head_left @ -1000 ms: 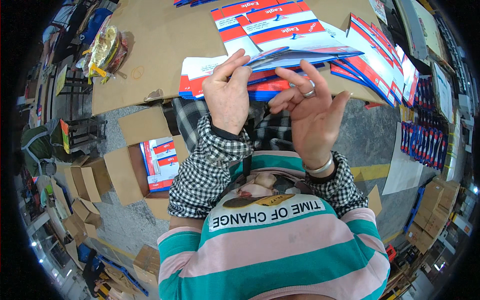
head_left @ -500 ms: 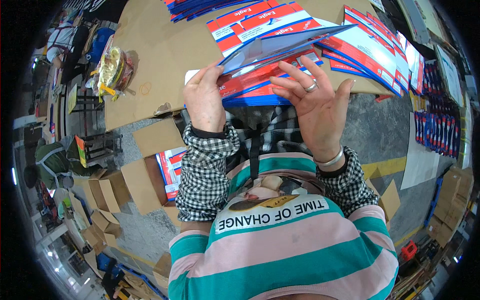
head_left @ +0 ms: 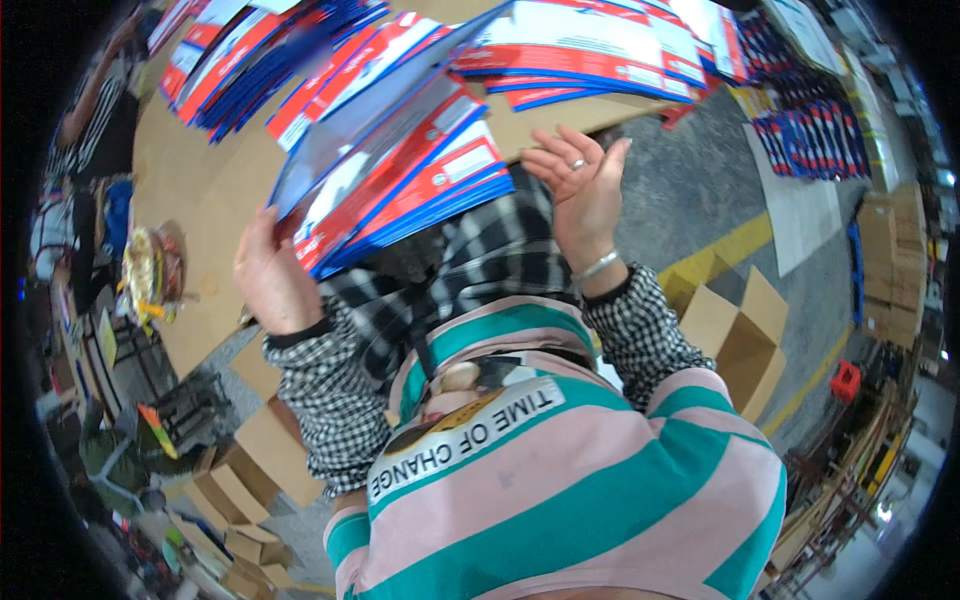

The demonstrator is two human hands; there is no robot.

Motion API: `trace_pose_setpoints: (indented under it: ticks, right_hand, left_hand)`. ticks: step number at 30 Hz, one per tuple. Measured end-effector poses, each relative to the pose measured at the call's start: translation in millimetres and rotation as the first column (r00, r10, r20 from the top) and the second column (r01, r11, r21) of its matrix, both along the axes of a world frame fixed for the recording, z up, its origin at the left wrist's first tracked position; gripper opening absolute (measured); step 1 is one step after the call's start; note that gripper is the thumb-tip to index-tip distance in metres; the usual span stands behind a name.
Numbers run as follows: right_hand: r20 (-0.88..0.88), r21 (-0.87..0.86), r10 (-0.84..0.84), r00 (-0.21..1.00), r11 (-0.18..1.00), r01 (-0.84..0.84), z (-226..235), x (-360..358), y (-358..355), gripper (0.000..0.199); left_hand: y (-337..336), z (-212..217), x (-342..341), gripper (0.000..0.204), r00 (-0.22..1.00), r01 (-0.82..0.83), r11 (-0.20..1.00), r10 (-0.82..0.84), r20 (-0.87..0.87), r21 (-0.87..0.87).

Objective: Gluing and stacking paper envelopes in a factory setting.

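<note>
My left hand [head_left: 272,285] grips the lower left edge of a stack of flat red, white and blue cartons [head_left: 400,185]. Fingers are curled under and around the edge and the thumb side is hidden behind the stack, so how deep the grip goes I cannot tell. The stack is raised and tilted above the near edge of the brown worktop [head_left: 195,215], upper end toward the far side, lower end over my chest.

My right hand [head_left: 582,190] is open, fingers spread and slightly bent, palm facing the stack. It sits just beside the stack's right corner and holds nothing; whether a fingertip touches the card I cannot tell.

Top sheet of the stack is lifted clear of the rest, fanned up at a steeper angle.

Risks, as I judge them:
- The load hangs from one edge in one hand. The cartons look glossy and lie at a slope, so the lower ones could slide out toward me and drop to the floor between the worktop and my body.
- The raised top sheet is loose, so it may flip off sideways.
- My open right hand gives no support underneath; if the left grip slackens, nothing catches the right corner.
- More flat cartons [head_left: 600,50] lie spread on the worktop right behind; a swing of the held stack could knock or mix them.
- Open cardboard boxes [head_left: 735,335] stand on the floor near my right, where fallen sheets could scatter.
</note>
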State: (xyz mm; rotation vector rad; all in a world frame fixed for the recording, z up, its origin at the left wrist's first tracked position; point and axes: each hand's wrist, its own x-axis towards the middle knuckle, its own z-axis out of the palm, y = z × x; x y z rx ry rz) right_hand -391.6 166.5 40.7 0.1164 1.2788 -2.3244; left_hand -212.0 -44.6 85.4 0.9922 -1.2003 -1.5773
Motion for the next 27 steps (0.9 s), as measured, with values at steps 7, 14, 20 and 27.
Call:
trace_pose_setpoints:
  ticks: [7, 14, 20, 27]
  right_hand:
    - [0.232, 0.373, -0.316, 0.920, 0.902, 0.216, -134, -119, 42, 0.054]
    - [0.144, -0.102, -0.022, 0.989, 0.994, 0.037, -146, -134, 35, 0.047]
    - [0.099, -0.141, -0.080, 0.992, 0.986, 0.093, -167, -119, 54, 0.036]
    - [-0.009, 0.165, 0.033, 0.999, 0.986, -0.032, -131, -114, 75, 0.042]
  left_hand:
    - [-17, 4, -10, 0.023, 0.997, -0.055, 0.992, 0.061, 0.054, -0.111]
    - [-8, -10, -10, 0.028, 0.978, -0.044, 0.985, 0.076, 0.195, -0.168]
    - [-1, -15, -1, 0.024, 0.993, -0.116, 0.993, 0.116, 0.005, 0.019]
    - [19, -17, 14, 0.025, 0.987, -0.150, 0.988, 0.151, -0.054, 0.024]
